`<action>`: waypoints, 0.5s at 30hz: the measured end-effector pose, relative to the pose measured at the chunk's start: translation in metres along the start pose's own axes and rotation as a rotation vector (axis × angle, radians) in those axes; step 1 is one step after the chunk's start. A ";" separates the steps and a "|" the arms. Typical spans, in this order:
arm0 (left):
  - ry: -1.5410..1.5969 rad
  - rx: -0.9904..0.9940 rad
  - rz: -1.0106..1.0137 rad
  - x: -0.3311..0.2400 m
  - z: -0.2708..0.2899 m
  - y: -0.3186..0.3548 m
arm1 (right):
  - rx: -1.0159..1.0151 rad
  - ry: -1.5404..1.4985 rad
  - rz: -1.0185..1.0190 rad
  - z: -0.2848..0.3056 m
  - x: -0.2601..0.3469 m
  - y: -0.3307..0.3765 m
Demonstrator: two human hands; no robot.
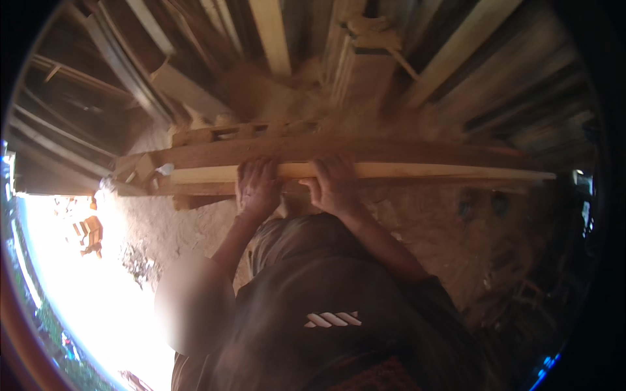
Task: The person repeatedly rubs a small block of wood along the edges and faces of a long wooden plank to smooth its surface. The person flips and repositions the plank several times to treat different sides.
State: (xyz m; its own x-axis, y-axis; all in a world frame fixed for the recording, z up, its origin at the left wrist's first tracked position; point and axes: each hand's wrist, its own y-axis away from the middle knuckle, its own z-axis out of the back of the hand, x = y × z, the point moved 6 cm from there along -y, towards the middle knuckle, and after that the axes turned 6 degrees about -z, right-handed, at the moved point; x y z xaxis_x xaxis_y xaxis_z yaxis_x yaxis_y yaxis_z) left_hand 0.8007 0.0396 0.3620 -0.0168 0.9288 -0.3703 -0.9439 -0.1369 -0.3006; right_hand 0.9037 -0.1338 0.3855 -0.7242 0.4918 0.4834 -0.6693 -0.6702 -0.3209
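A long, pale wooden plank (417, 170) lies crosswise in front of me, narrowing toward its right end. It rests along a darker wooden bench (391, 150). My left hand (259, 188) is closed over the plank left of its middle, fingers curled across the far edge. A short way to the right, my right hand (334, 188) grips the same plank, its thumb showing at the near edge. The undersides of both hands' grips are hidden.
Small wood blocks (137, 171) sit at the bench's left end. Beyond the bench, long boards (270, 39) and a wooden post (368, 72) stand or lean, somewhat blurred. Sandy ground (189, 228) lies below, with wood offcuts (90, 234) in bright light at left.
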 end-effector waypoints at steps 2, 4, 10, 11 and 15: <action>0.007 -0.018 -0.022 0.002 -0.003 -0.001 | -0.070 0.038 0.026 0.000 0.001 -0.001; 0.007 -0.013 -0.015 0.005 -0.004 -0.003 | -0.010 -0.004 0.005 -0.006 -0.002 -0.003; 0.003 -0.017 -0.024 0.002 0.002 -0.005 | 0.051 -0.090 -0.141 0.050 -0.040 0.026; 0.005 -0.010 -0.025 0.002 0.002 -0.005 | 0.040 0.028 -0.181 0.073 -0.056 0.036; -0.011 0.018 -0.047 0.000 0.005 -0.007 | 0.041 0.293 -0.284 0.159 -0.130 0.066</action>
State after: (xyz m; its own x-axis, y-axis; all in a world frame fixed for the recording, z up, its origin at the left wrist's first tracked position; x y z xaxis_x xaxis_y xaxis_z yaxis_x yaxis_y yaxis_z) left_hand 0.8055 0.0423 0.3689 0.0241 0.9377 -0.3467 -0.9496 -0.0870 -0.3013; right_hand 0.9796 -0.3303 0.4306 -0.5320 0.7942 0.2937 -0.8467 -0.5033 -0.1728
